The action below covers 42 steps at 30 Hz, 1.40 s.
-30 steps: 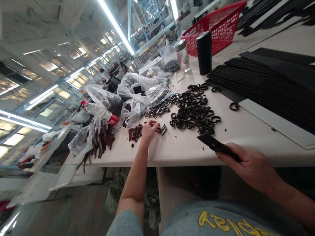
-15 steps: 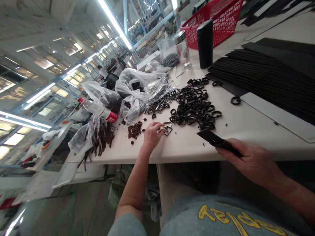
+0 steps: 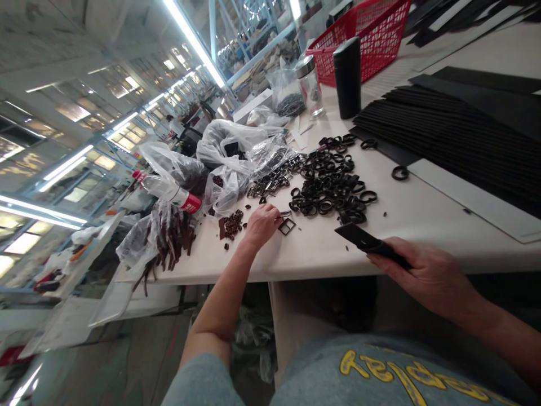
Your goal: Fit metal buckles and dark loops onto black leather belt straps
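Note:
My left hand (image 3: 262, 226) is over the table, its fingers curled together at a small metal buckle (image 3: 287, 226) with a rectangular frame. A thin metal part shows just beyond the fingertips; the exact grip is partly hidden by the hand. My right hand (image 3: 418, 268) is closed around a black strap (image 3: 359, 237), its flat end pointing left above the table's front edge. Beyond the hands lies a heap of black strap loops (image 3: 327, 186). Several metal buckles (image 3: 274, 177) are piled behind my left hand, and small brown loops (image 3: 232, 224) lie to its left.
Plastic bags (image 3: 226, 144), a bottle with a red label (image 3: 188, 200) and brown strips (image 3: 173, 239) crowd the left side. At the back stand a glass jar (image 3: 311, 93), a black tumbler (image 3: 349, 79) and a red basket (image 3: 380, 45). Black straps (image 3: 443, 129) are stacked at right.
My left hand has turned palm-down and its fingers have curled in over the buckle. The right hand still holds the strap in nearly the same place; the view has shifted slightly.

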Available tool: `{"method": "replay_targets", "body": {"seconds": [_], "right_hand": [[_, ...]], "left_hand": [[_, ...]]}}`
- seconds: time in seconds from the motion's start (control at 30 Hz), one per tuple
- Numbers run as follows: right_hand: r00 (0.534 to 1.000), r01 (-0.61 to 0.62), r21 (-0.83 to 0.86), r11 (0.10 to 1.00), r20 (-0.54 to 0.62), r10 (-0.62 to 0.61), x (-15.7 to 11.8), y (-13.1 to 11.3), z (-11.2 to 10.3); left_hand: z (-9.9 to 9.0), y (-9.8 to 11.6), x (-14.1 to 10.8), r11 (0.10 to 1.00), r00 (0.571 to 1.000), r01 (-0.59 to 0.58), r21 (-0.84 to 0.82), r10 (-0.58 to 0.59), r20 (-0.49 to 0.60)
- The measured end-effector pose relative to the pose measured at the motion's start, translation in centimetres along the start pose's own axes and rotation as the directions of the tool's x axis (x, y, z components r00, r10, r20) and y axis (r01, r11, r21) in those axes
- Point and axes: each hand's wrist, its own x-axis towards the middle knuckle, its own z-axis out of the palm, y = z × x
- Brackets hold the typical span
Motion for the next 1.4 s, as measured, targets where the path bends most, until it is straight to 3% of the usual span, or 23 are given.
{"method": "replay_targets", "body": {"seconds": [0.23, 0.57, 0.63, 0.7, 0.8, 0.87, 1.03, 1.27, 1.33, 1.4], "right_hand": [[0.990, -0.112, 0.076, 0.991, 0.089, 0.106, 0.2, -0.3, -0.3], [0.998, -0.035, 0.034, 0.999, 0.046, 0.034, 0.2, -0.4, -0.5], [0.999, -0.029, 0.031, 0.999, 0.043, 0.028, 0.1, -0.3, -0.4], [0.999, -0.036, 0.025, 0.999, 0.041, 0.035, 0.0, -0.2, -0.3], [0.996, -0.069, 0.038, 0.997, 0.060, 0.067, -0.1, -0.1, -0.2], [0.992, -0.097, 0.061, 0.993, 0.080, 0.092, 0.0, 0.0, -0.1], [0.985, -0.152, 0.091, 0.984, 0.097, 0.144, 0.1, -0.2, -0.4], [0.976, -0.192, 0.130, 0.973, 0.132, 0.175, 0.5, -0.7, -0.5], [0.973, -0.199, 0.129, 0.971, 0.140, 0.181, 0.6, -0.7, -0.6], [0.971, -0.211, 0.144, 0.967, 0.148, 0.190, 0.5, -0.8, -0.8]], "left_hand": [[0.8, 0.1, -0.6, 1.000, 0.997, 0.031, -0.006, -0.031, -0.073], [2.2, 1.1, -0.4, 0.950, 0.948, 0.170, -0.263, -0.230, -0.220], [2.2, 1.1, -0.4, 0.881, 0.907, 0.232, -0.413, -0.349, -0.234], [2.0, 1.1, -0.3, 0.732, 0.850, 0.273, -0.624, -0.487, -0.200], [1.5, 1.0, -0.1, 0.564, 0.788, 0.242, -0.790, -0.589, -0.180], [1.0, 0.9, 0.1, 0.476, 0.766, 0.211, -0.854, -0.623, -0.158], [-0.1, 0.8, 0.4, 0.195, 0.763, 0.226, -0.955, -0.645, 0.049], [-1.2, 3.6, 0.1, 0.056, 0.778, 0.204, -0.977, -0.615, 0.128], [-1.7, 4.7, -0.2, 0.085, 0.791, 0.172, -0.981, -0.606, 0.086], [-2.2, 5.6, -0.4, 0.197, 0.801, 0.115, -0.974, -0.599, -0.027]]}}
